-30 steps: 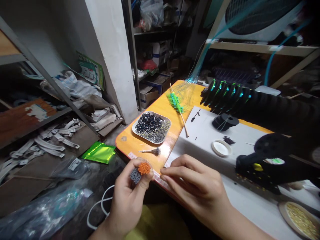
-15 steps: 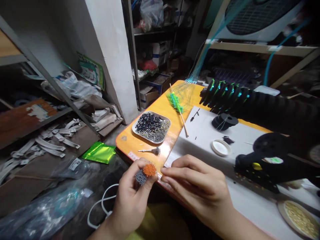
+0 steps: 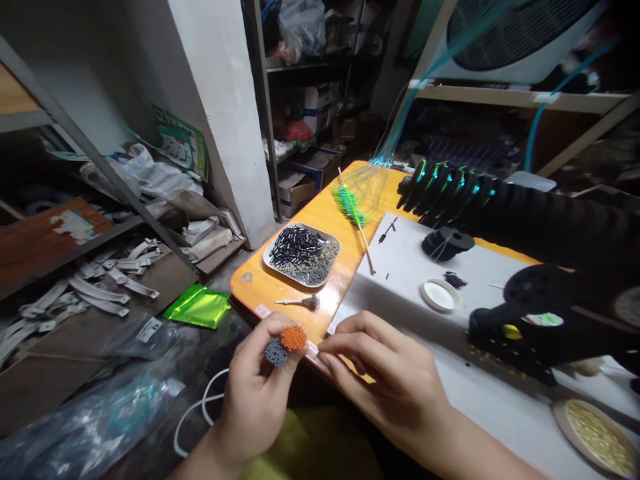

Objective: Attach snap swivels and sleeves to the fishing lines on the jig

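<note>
Two bundles of fine rods held in the left hand above the table edge

The left hand (image 3: 257, 393) has its fingers curled round an orange-tipped bundle (image 3: 293, 338) and a grey-tipped bundle (image 3: 276, 352), which lie side by side, tips exposed, with the thumb closed against them. The right hand (image 3: 393, 373) is just beside them, its thumb and index fingertips drawn close together; whether anything is pinched there cannot be told. Beyond the hands, on the orange table (image 3: 320, 210), a white tray (image 3: 306, 286) contains dark tubular pieces and smaller grey and yellowish ones. A small brush-like piece (image 3: 303, 302) lies between tray and hands. To the right of the tray rests a wooden stick (image 3: 369, 253) bearing green bristles. A white sheet (image 3: 410, 250) supports a black spool (image 3: 447, 243) and, near it, a shallow white dish (image 3: 440, 295); a bowl of golden pieces (image 3: 559, 417) stands at lower right
</note>
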`<action>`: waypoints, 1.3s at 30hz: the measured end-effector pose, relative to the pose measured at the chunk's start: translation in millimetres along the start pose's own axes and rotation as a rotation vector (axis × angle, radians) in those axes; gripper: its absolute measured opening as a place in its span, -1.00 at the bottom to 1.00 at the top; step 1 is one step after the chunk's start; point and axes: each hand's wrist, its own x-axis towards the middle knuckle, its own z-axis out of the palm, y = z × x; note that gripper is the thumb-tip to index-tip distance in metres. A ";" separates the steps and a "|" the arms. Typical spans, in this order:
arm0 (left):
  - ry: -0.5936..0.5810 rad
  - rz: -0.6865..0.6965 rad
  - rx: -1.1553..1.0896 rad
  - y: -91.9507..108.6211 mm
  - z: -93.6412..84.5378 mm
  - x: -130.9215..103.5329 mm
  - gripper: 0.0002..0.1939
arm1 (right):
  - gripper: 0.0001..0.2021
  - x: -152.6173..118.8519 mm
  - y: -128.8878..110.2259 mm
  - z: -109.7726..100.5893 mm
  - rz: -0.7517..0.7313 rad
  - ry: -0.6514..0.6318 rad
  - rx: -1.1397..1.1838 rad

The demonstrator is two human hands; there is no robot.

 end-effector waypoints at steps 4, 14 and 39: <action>0.158 0.062 0.158 -12.9 -16.4 7.8 -0.98 | -0.89 0.4 5.8 2.8 -0.020 0.030 -0.053; -0.076 0.073 0.510 -38.7 -47.7 74.2 -0.86 | -0.88 8.1 5.2 -5.6 0.191 -0.010 0.098; -0.102 -0.242 -0.591 -4.2 31.4 -6.1 -0.87 | -0.92 11.1 2.2 -4.7 0.409 0.178 0.583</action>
